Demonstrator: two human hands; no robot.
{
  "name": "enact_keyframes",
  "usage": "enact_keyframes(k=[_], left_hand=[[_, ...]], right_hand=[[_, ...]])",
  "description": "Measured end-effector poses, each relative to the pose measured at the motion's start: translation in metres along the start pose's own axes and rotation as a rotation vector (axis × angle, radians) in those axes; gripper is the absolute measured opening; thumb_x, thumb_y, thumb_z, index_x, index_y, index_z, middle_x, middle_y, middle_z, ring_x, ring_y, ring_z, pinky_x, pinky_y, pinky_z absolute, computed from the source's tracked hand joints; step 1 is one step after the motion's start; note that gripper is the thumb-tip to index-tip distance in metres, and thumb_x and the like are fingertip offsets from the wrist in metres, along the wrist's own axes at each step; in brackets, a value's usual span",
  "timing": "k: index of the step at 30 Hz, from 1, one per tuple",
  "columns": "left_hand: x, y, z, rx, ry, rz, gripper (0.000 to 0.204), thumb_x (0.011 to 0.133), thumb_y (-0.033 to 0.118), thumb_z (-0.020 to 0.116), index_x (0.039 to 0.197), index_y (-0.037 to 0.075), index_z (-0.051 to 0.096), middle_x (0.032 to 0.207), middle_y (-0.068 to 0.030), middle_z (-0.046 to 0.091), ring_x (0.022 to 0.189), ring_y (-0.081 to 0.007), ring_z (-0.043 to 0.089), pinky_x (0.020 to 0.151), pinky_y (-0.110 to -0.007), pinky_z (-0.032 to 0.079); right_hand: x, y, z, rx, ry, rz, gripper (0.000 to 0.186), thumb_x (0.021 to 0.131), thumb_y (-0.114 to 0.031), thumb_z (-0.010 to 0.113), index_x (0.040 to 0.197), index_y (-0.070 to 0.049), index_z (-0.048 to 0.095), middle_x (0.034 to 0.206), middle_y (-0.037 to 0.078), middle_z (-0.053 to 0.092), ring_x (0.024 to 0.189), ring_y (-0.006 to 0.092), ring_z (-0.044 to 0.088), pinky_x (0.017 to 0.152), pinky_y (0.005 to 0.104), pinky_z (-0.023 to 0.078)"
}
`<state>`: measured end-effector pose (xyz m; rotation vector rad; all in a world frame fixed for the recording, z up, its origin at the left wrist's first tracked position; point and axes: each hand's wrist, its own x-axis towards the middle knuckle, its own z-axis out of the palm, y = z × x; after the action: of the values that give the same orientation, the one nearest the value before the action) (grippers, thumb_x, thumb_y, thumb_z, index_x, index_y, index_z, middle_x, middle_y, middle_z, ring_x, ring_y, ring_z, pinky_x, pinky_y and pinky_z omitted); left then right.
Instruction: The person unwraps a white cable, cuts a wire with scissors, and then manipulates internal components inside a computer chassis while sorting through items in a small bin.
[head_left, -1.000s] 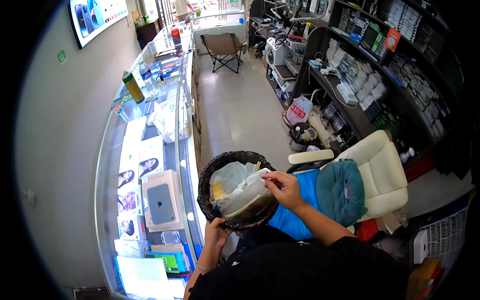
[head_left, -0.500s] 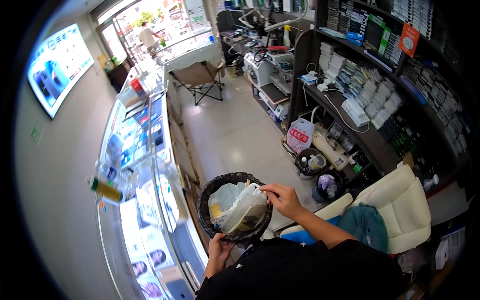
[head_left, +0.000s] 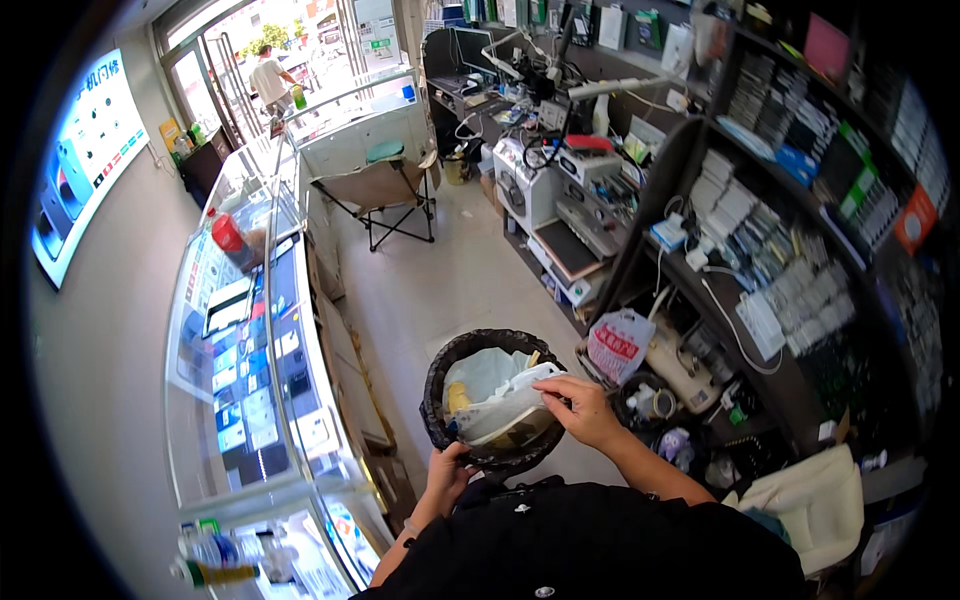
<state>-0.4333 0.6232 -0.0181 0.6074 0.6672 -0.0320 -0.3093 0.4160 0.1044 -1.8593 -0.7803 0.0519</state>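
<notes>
A round bin with a black liner (head_left: pixel 436 390) is held out in front of me. My left hand (head_left: pixel 448 472) is closed on its lower-left rim. My right hand (head_left: pixel 588 414) pinches a crumpled white plastic bag (head_left: pixel 515 398) at the right side of the bin's opening. Inside also lie a pale translucent bag (head_left: pixel 483 376), a yellowish scrap (head_left: pixel 459 398) and a light stick-like piece (head_left: pixel 533 359).
Glass display counters (head_left: pixel 290 400) line the left. A folding chair (head_left: pixel 358 189) stands ahead on the tiled floor (head_left: pixel 430 290). Cluttered desks, shelves (head_left: pixel 780 140) and a red-printed bag (head_left: pixel 619 340) are right, with a cream armchair (head_left: pixel 810 500) behind. A person (head_left: pixel 270 80) is beyond the doorway.
My view has moved forward along the aisle: counters and folding chair sit nearer, and the cream armchair has slipped lower right. The bin remains in both hands, grip much the same.
</notes>
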Motion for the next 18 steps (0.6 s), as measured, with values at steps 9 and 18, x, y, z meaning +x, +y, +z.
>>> enact_keyframes(k=[9, 18], left_hand=[[0.186, 0.151, 0.076, 0.055, -0.078, -0.009, 0.037, 0.069, -0.002, 0.055, 0.104, 0.005, 0.048, 0.094, -0.0090, 0.058, 0.084, -0.0258, 0.059, 0.073, -0.051, 0.050], [0.381, 0.277, 0.140, 0.078, 0.024, 0.022, 0.038, 0.070, 0.000, 0.048, 0.107, 0.003, 0.047, 0.095, -0.0110, 0.059, 0.091, -0.0283, 0.058, 0.076, -0.054, 0.048]], right_hand=[[0.207, 0.079, 0.001, 0.012, 0.112, 0.143, 0.020, 0.078, -0.006, 0.058, 0.097, -0.002, 0.063, 0.094, 0.013, 0.064, 0.081, 0.0207, 0.061, 0.071, 0.0276, 0.047], [0.459, 0.214, -0.011, 0.223, 0.137, 0.090, 0.019, 0.082, -0.004, 0.054, 0.098, 0.001, 0.062, 0.093, 0.013, 0.064, 0.079, 0.0175, 0.062, 0.070, 0.0255, 0.047]])
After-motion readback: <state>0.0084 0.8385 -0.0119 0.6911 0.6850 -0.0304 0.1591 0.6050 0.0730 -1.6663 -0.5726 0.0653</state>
